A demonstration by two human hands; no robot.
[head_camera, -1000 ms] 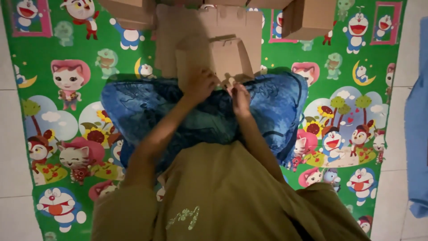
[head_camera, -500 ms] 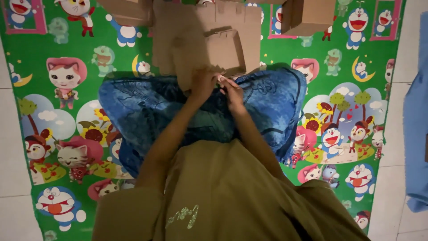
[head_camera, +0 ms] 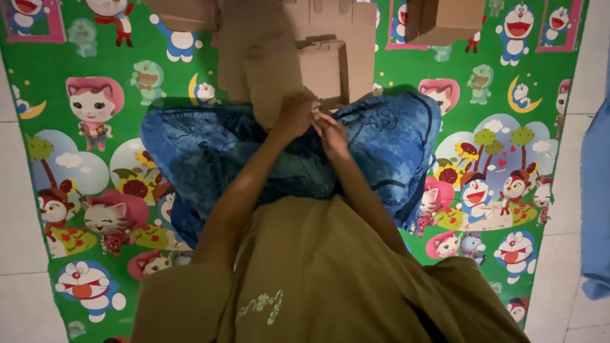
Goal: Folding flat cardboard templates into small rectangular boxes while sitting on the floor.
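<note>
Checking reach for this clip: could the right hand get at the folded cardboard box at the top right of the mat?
Probably yes. The right hand is at the flat cardboard with the left hand, and only open mat lies between it and the box, though it needs a forward stretch.

Both hands (head_camera: 314, 124) on flat cardboard box (head_camera: 298, 63), blue patterned lap (head_camera: 210, 149), cartoon mat (head_camera: 82, 159)

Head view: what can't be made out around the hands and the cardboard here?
- Left hand and right hand: they meet at the flat cardboard piece; their fingers overlap, so the grip is unclear.
- Cardboard box, top right: cut off by the frame's upper edge.
- Blue patterned cloth on the lap hides the legs and part of the cartoon mat.
</note>
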